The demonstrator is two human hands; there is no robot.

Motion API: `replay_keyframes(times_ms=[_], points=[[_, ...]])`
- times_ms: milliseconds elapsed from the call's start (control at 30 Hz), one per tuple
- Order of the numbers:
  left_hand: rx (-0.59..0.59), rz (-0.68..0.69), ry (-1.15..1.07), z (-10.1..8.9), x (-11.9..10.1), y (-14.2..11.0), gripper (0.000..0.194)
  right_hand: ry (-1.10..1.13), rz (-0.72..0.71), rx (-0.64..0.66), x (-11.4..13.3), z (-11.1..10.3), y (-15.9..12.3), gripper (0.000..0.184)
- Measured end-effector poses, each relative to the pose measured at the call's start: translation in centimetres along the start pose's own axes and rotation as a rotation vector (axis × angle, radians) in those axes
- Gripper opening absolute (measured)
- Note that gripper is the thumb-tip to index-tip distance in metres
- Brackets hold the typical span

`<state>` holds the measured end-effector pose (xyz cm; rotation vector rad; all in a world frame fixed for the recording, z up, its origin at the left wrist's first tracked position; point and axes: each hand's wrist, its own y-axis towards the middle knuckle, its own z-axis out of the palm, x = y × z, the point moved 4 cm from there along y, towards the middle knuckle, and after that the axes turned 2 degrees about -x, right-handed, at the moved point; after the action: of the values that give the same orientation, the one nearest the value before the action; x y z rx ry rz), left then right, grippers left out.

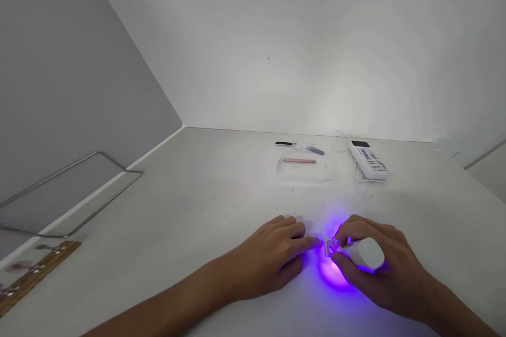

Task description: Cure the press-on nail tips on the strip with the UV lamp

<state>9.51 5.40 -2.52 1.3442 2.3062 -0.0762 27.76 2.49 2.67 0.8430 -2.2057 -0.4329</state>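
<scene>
Violet light from a small white UV lamp (pixel 370 254) shines onto the white table. My right hand (pixel 389 268) is closed around this lamp, its thumb and forefinger coming close together at the front. Just before those fingertips sits a small pale bracket-shaped piece (pixel 328 247), lit violet; its full outline is partly hidden. From the left, my left hand (pixel 282 250) rests on the table with the index finger stretched out to the edge of that piece. Its other fingers are bent, and I see nothing held in them.
Toward the back wall lie a black-handled tool (pixel 284 144), a grey-blue-ended tool (pixel 315 150) and a pink pen-like stick (pixel 299 160). A white power-bank-like device (pixel 369 160) with a cable sits right of them. At left are a bent metal wire frame (pixel 106 205) and a wooden hook strip (pixel 43 268).
</scene>
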Motion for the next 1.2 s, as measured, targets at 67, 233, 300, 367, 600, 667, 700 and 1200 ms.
replay_keyframes(times_ms=[67,233,300,367,600,667,700,1200], points=[[-0.002,0.002,-0.001,0.01,-0.03,-0.01,0.034,-0.003,0.0,-0.002,0.07,-0.04,0.08,0.011],[0.009,-0.005,-0.006,0.09,0.01,-0.06,0.034,0.007,0.015,0.01,-0.02,0.01,0.02,0.011],[0.014,-0.01,-0.009,0.07,0.02,-0.03,0.035,0.009,0.013,0.012,-0.11,0.05,-0.03,0.012],[0.017,-0.013,-0.01,0.06,0.02,-0.01,0.035,0.01,0.011,0.012,-0.19,0.09,-0.05,0.013],[0.012,-0.005,-0.007,0.12,0.07,-0.08,0.035,0.008,-0.001,0.002,-0.15,0.09,-0.13,0.013],[0.011,-0.005,-0.003,0.09,0.05,-0.08,0.034,0.006,0.002,0.003,-0.12,0.09,-0.16,0.013],[0.011,-0.005,-0.002,0.07,0.03,-0.08,0.034,0.006,0.006,0.006,-0.11,0.1,-0.17,0.013],[0.008,-0.003,-0.013,0.01,-0.01,0.02,0.034,0.021,0.001,0.003,-0.01,0.11,0.1,0.013]])
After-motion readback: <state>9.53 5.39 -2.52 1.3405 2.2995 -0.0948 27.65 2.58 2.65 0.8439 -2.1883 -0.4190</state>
